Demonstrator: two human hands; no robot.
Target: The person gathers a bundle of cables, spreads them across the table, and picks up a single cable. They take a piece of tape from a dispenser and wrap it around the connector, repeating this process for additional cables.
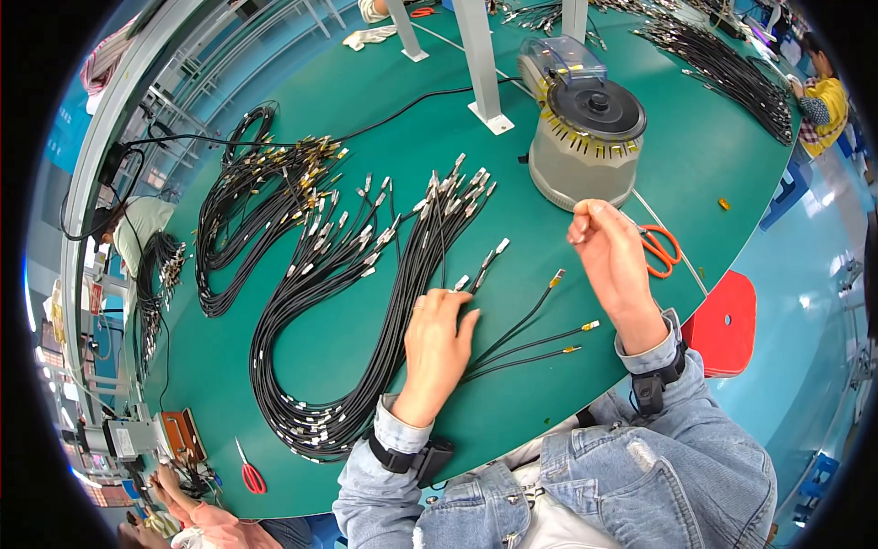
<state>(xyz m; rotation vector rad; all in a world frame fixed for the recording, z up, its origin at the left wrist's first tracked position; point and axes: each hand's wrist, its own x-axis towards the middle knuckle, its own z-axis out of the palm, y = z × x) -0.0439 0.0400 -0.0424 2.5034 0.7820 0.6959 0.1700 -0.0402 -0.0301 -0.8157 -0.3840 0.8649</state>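
Note:
My left hand [437, 346] lies over the right edge of a thick bundle of black cables [325, 430] with silvery connector ends. Its curled fingers close on a black cable, whose connector [461, 284] sticks out past the fingertips; the grip is partly hidden. Right of that hand, a few loose cables [523, 339] with yellow wraps near their tips fan out on the table. Raised in front of the round grey tape dispenser [581, 169], my right hand [611, 261] has its thumb and fingers pinched together. Whatever is between them cannot be made out.
Orange-handled scissors [666, 252] lie beside my right hand, and red-handled scissors [251, 476] at the lower left. Another cable bundle [215, 265] rests farther left on the green table [476, 403]. A metal post [480, 69] rises behind. A red stool [727, 325] stands at right; people work around.

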